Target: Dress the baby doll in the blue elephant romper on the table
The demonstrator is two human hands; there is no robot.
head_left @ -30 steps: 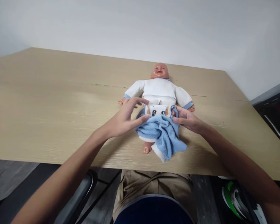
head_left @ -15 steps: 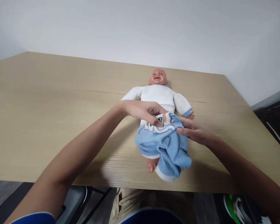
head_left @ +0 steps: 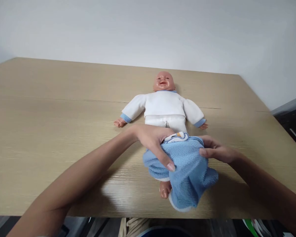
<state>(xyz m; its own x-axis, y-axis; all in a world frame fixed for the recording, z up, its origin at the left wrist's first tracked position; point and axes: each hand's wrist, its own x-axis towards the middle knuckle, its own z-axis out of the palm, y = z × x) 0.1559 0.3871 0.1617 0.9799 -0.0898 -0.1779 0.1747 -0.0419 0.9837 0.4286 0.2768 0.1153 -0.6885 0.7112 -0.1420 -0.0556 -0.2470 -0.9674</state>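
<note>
A baby doll (head_left: 164, 105) in a white top lies on its back on the wooden table (head_left: 51, 118), head toward the wall. Blue fleece trousers (head_left: 187, 168) are bunched around its legs, with one bare foot (head_left: 164, 190) sticking out below. My left hand (head_left: 154, 141) grips the left side of the trousers' waistband, thumb laid over the blue cloth. My right hand (head_left: 215, 150) grips the right side of the waistband. A patterned white band (head_left: 176, 137) shows at the top of the trousers between my hands.
The table runs up to a plain white wall (head_left: 148, 29). Dark shelving (head_left: 293, 121) stands past the table's right edge. Green and white items (head_left: 259, 228) lie on the floor at the lower right. My lap shows under the near edge.
Both hands have pulled the blue trousers down from the doll's waist toward me, baring the white clothing beneath. The doll's left arm, hidden before, is now uncovered.
</note>
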